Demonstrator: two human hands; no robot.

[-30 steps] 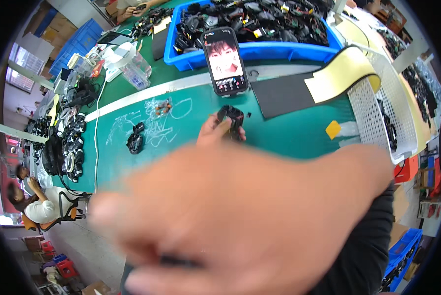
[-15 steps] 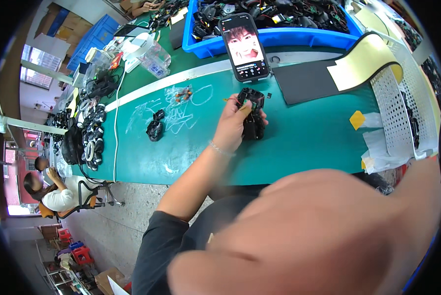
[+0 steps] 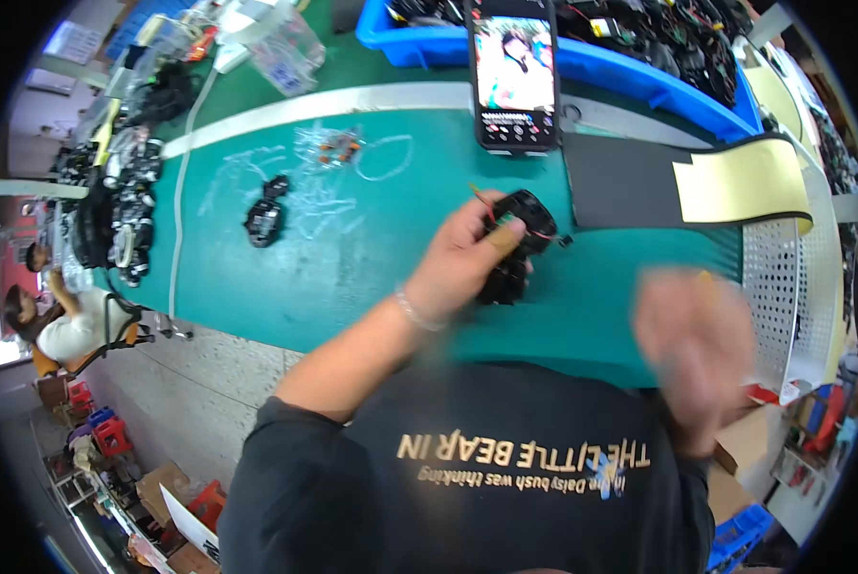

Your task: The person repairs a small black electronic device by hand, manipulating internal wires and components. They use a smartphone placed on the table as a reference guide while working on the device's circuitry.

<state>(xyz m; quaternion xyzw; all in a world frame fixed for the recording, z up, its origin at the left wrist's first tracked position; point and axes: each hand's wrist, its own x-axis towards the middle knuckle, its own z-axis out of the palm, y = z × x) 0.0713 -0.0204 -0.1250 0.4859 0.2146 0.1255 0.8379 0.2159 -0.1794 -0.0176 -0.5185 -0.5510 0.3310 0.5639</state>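
My left hand point(image 3: 467, 253) grips a black plastic housing point(image 3: 522, 212) above the green mat point(image 3: 391, 287), thumb pressed on its top. Thin red and yellowish wires and a bit of green show at the housing, and its lower part sticks out under my fingers. Smeared by motion, my right hand point(image 3: 694, 335) hangs over the table's front edge at the right, near the white perforated basket; its fingers cannot be made out. A smaller black plastic part point(image 3: 264, 220) lies at the left on the mat, beside clear plastic strands and several small orange-and-black pieces point(image 3: 338, 148).
A phone point(image 3: 515, 81) stands behind the housing, before a blue bin point(image 3: 630, 72) full of black parts. Right of it are a dark pad point(image 3: 630, 182) with a yellow sheet point(image 3: 745, 182) and a white perforated basket point(image 3: 771, 287). A white cable point(image 3: 180, 201) runs along the left.
My right hand and arm have dropped from close before the camera to the right front of the table. My left hand keeps hold of the housing, now tilted differently. The view has shifted.
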